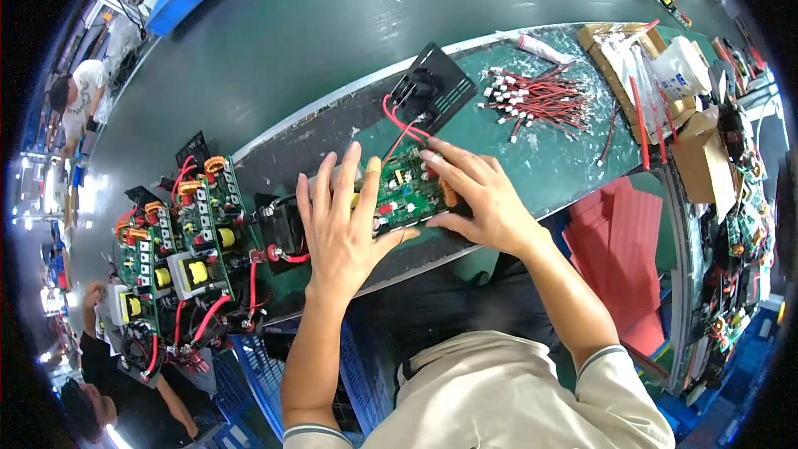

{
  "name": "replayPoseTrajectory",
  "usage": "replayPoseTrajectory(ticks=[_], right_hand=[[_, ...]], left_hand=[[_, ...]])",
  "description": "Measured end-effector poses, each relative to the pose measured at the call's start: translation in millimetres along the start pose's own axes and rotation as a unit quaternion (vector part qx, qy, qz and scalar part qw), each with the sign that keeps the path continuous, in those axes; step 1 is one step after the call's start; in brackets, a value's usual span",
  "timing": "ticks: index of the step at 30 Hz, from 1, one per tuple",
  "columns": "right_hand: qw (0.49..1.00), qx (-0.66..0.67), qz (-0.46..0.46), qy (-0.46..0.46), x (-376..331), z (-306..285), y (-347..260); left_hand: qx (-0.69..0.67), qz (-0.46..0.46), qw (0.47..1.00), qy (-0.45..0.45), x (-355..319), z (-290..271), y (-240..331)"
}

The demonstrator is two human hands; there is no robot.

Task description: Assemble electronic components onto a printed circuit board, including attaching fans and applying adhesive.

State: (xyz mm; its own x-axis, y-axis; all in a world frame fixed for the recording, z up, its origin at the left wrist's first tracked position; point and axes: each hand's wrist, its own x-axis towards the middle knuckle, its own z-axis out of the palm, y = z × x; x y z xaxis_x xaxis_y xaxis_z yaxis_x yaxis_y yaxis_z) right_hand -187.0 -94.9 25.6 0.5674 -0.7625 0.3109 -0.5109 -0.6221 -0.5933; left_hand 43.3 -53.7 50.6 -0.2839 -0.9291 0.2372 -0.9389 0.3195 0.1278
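A green circuit board [405, 191] packed with components lies on the dark bench in front of me. My left hand [339, 220] rests over its left part, fingers stretched out and spread, thumb by the near edge. Around the right end of the board my right hand [486, 199] is closed, fingers at the far side and thumb at the near edge. Red wires [403, 126] run from the board to a black slotted panel [436, 87] just beyond it. Left of my left hand, a black part [281, 224] with thick red cable sits partly hidden.
Several assembled boards [195, 237] stand crowded at the left. A pile of red-black leads [540, 101] lies at the right, near a cardboard box [611, 54]. Red sheets [619, 254] are below the bench's right edge. Another person [125, 395] sits at lower left.
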Motion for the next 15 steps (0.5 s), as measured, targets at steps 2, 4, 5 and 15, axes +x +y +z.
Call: replayPoseTrajectory(ticks=[2, 4, 5, 15], right_hand=[[1.000, 0.008, 0.010, -0.004, 3, 1, -2], [1.000, 0.012, 0.022, -0.011, 4, 2, -2], [1.000, 0.007, 0.020, -0.004, 3, 3, -2], [0.998, -0.013, 0.064, 0.024, 8, 17, -6]], left_hand=[[-0.005, -0.005, 1.000, 0.009, -1, 3, -3], [-0.001, 0.012, 1.000, 0.011, 0, 1, -4], [-0.005, 0.014, 1.000, 0.016, -1, 3, -5], [-0.074, -0.055, 0.996, 0.003, 1, 5, -6]])
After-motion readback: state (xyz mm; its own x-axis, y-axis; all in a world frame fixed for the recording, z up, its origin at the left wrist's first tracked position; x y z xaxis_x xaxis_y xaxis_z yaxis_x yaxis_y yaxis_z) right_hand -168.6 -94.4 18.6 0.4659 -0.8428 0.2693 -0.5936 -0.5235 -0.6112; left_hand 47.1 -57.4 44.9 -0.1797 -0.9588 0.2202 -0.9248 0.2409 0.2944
